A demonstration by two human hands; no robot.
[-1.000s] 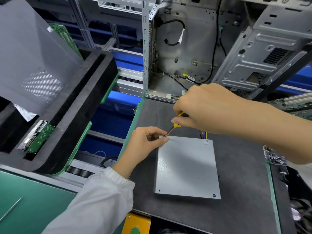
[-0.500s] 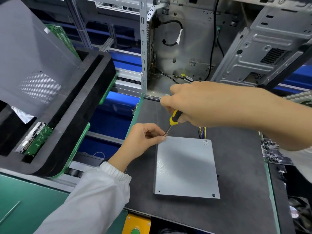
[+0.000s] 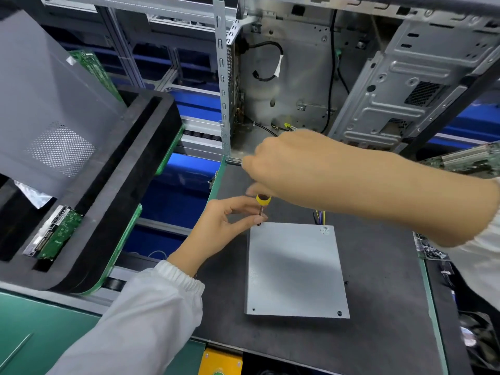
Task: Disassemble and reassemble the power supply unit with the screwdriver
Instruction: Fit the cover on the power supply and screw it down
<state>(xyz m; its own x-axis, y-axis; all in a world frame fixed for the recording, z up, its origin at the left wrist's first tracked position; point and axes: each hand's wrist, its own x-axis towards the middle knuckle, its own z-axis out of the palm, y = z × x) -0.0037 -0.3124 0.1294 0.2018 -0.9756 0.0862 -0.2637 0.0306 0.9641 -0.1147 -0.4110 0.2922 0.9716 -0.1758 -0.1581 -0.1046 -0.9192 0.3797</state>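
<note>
We see the power supply unit (image 3: 296, 269) lying flat on the dark counter (image 3: 384, 307), its plain grey cover facing up, just below and to the right of the left hand (image 3: 221, 228). A small sticker sits at its far right corner, and a bundle of yellow and dark wires (image 3: 319, 214) leaves its far edge, directly under the right forearm.

The right hand (image 3: 286, 166) is closed around the handle of the screwdriver (image 3: 262, 208), which stands nearly upright; only the yellow-and-black end of the handle and the metal shaft show below the fingers. The tip meets the far left corner of the unit's cover. The right hand is somewhat blurred.

The left hand reaches in from a white sleeve (image 3: 140, 315), with thumb and forefinger pinched close around the lower shaft at that same corner. We cannot tell whether a screw sits between the fingertips.

Beyond the right hand stands an open metal computer case (image 3: 297, 85) with loose black cables inside. To the left of the left hand, past a blue gap, a black foam tray (image 3: 113, 190) holds a green circuit board (image 3: 58, 234), and a grey perforated panel (image 3: 46, 117) leans over it. A second board (image 3: 465, 158) shows behind the right forearm.
</note>
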